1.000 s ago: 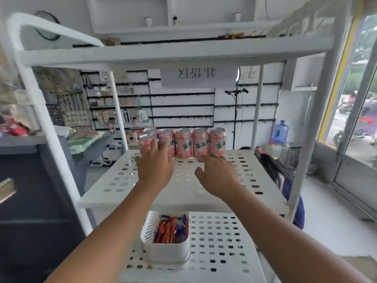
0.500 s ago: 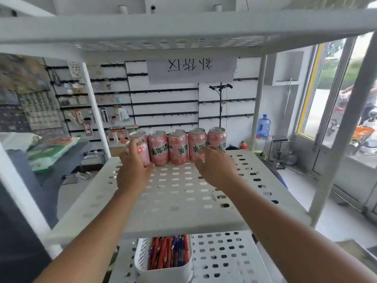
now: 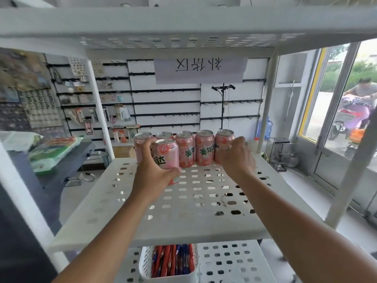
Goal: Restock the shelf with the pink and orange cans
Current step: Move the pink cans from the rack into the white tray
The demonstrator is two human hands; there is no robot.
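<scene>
My left hand [image 3: 155,174] is wrapped round the front can [image 3: 167,152], fingers curled behind its left side and thumb pressed low on its right, so I have it firmly and upright; it stands just ahead of the row of cans [image 3: 204,148], overlapping the two at the left end, and I judge I am starting a second rank or slotting it into line. My right hand [image 3: 236,158] curls round the end can [image 3: 223,139] at the right of that row, fingers bent across its face; I hold it there, I think, to steady the line and keep it square while the other hand works. All the pink cans stand at the far edge of the white perforated shelf [image 3: 193,225], touching side by side, labels mostly facing me; pushed back like that they leave the front free for more stock. I see no orange ones here. On the tier below [image 3: 234,262] sits a white slotted basket [image 3: 143,268], filled with red and blue pens [image 3: 171,260] lying lengthwise; its near end is cut off from view.
</scene>
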